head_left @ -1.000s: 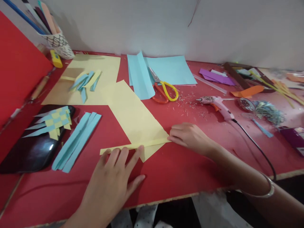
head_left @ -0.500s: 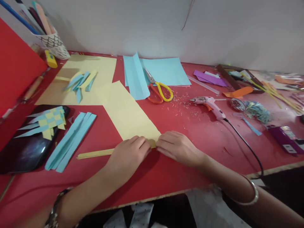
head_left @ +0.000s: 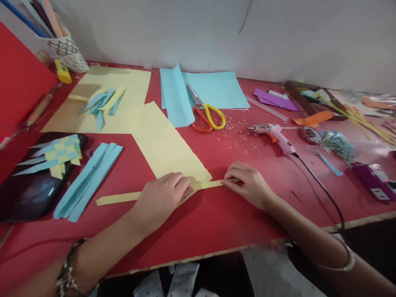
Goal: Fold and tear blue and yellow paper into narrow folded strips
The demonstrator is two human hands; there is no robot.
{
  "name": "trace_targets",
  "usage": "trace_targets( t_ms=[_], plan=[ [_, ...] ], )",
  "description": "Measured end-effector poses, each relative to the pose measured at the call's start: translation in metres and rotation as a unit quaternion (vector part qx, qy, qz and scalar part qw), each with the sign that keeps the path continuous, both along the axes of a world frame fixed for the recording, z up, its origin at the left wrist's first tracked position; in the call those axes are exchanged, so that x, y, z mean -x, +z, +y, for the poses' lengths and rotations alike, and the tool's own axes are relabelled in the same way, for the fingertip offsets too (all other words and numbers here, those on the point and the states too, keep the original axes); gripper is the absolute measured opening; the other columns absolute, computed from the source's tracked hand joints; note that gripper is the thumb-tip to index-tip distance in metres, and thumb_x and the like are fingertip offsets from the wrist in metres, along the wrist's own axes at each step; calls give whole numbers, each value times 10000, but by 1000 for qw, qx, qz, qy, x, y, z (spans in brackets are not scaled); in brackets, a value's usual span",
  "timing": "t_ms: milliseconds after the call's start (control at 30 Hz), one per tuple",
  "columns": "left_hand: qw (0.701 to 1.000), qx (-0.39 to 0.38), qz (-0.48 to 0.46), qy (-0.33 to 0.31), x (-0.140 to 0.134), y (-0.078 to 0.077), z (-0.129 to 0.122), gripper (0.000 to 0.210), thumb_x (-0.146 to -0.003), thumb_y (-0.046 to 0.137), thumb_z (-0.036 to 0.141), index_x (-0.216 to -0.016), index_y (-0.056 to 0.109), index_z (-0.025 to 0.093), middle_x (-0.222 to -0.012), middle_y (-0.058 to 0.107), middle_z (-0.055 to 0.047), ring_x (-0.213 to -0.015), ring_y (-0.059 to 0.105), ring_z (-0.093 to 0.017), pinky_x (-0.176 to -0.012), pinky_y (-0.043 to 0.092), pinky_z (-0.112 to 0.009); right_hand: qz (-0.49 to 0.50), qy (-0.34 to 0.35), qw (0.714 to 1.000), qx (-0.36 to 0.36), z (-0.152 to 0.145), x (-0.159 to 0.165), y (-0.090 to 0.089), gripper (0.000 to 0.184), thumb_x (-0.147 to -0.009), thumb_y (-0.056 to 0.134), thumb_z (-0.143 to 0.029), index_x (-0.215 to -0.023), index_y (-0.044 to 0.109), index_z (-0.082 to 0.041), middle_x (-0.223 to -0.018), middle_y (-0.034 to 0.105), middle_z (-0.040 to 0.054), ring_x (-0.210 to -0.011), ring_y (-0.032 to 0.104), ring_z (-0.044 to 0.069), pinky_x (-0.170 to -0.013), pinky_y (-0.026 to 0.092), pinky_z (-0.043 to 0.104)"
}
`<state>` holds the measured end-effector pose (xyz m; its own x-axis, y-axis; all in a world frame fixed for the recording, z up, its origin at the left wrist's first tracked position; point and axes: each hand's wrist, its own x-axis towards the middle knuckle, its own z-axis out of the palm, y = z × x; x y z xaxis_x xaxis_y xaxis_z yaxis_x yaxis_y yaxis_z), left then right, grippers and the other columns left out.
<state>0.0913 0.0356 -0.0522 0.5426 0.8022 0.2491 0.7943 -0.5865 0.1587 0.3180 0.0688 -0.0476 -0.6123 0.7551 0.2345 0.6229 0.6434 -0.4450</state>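
**Creasing a fold along the near edge of the yellow sheet**

Both hands lie flat on a yellow paper sheet that rests on the red table, its near edge turned over into a narrow yellow strip. The strip runs from the left, under the hands, to the right hand.

L hand – palm down, fingers loosely curled, pressing on the folded edge about mid-length; nothing is gripped, it's just weight on paper. R hand – fingertips pinched down on the strip's right end, again pressing, not lifting.

Step in hand, as I read it: the fold is made and is being sharpened. Next move prob. calls for sliding the fingers along the crease w/ even pressure, keeping the sheet from skewing on the table.

Nearby but untouched: scissors w/ yellow and orange handles on blue paper, a pink glue gun, cut blue strips, and a woven blue-yellow piece at left.
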Motion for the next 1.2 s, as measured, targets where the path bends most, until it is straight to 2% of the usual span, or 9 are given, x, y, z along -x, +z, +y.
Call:
trace_targets(
  t_ms=[367,500,600,833,1033,1200],
  plan=[
    [1000,-8,2,-1,1,0,3,379,-890,240,248,-634,506,163,-568,520,-6,-547,519,-126,-414,274,-226,-46,-2,999,-10,-1,-3,-2,259,-853,419,-252,-611,441,-164,-617,463,21,-585,396,127,-561,327,235],
    [1000,18,13,16,4,0,2,349,-878,261,230,-621,488,166,-579,529,0,-543,515,-117,-401,253,-217,-48,-4,999,-6,0,-3,-3,263,-857,411,-257,-615,448,-160,-626,463,22,-595,391,128,-569,323,237],
    [999,19,16,24,12,-1,1,346,-872,257,222,-606,472,170,-578,533,6,-523,509,-108,-408,265,-212,-48,-10,999,-3,-1,-3,-3,265,-856,409,-258,-613,447,-160,-628,456,19,-596,385,127,-572,322,240],
    [997,50,-13,48,42,-2,-2,379,-877,232,330,-624,477,190,-592,565,-10,-519,525,-130,-444,344,-226,-51,-19,998,-7,-2,-3,-3,254,-852,425,-267,-620,448,-165,-635,456,20,-599,393,132,-573,324,249],
    [996,67,-15,53,61,-4,-10,392,-889,202,329,-715,525,193,-694,583,-39,-619,574,-166,-507,401,-264,-49,-28,998,-17,-3,-4,-3,251,-854,420,-276,-627,443,-171,-644,456,18,-604,405,132,-577,334,252],
    [997,7,24,68,71,-3,-20,377,-892,196,301,-794,543,191,-744,605,-52,-675,584,-185,-587,424,-297,-48,-57,997,-37,-6,-10,-4,236,-852,407,-263,-632,433,-181,-640,452,13,-591,410,129,-576,345,257]
  ],
)
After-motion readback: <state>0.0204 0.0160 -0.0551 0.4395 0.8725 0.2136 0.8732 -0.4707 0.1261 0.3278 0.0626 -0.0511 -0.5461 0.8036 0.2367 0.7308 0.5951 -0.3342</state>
